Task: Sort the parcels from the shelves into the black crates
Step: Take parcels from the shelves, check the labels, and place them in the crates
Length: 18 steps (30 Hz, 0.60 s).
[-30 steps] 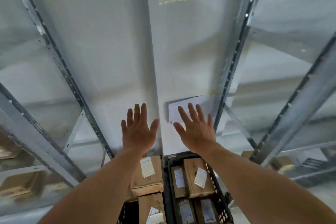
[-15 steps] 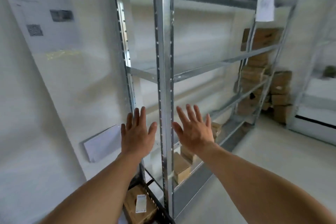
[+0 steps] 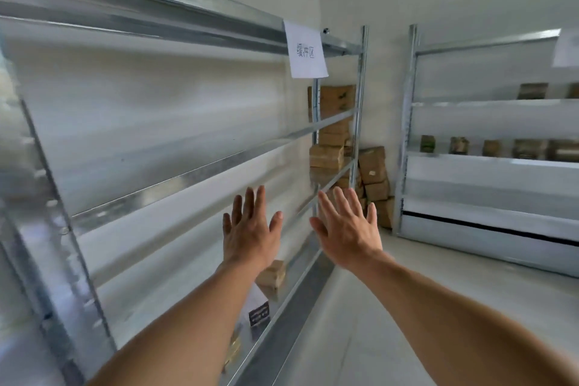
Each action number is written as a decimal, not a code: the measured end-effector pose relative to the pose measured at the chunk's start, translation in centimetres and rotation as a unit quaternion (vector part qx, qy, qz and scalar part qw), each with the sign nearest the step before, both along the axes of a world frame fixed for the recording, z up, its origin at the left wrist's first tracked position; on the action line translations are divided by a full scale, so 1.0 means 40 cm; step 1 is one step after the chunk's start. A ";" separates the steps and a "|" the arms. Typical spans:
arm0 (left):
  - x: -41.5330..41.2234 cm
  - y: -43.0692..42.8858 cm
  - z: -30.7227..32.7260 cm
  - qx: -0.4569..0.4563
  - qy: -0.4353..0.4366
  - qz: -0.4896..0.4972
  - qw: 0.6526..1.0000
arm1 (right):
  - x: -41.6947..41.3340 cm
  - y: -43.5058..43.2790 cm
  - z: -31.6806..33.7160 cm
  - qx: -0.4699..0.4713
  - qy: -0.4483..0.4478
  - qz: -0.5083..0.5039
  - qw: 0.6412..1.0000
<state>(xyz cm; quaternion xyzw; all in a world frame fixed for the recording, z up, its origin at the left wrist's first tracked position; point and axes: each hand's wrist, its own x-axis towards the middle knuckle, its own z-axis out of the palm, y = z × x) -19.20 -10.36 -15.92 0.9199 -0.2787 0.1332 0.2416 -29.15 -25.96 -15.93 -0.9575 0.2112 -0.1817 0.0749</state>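
Left hand (image 3: 250,230) and right hand (image 3: 347,229) are raised, fingers spread, holding nothing, before a galvanised rack (image 3: 194,172). One small cardboard parcel (image 3: 275,274) sits on a low shelf by the left wrist. Stacked parcels (image 3: 327,155) fill the rack's far end below a paper sign (image 3: 305,52). A second rack (image 3: 407,122), across the pale floor (image 3: 407,307), carries five blurred parcels (image 3: 491,147).
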 end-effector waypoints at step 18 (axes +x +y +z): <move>0.486 -0.794 -0.012 0.011 -0.008 -0.043 0.999 | 0.412 -0.756 0.008 0.003 -0.003 -0.072 0.997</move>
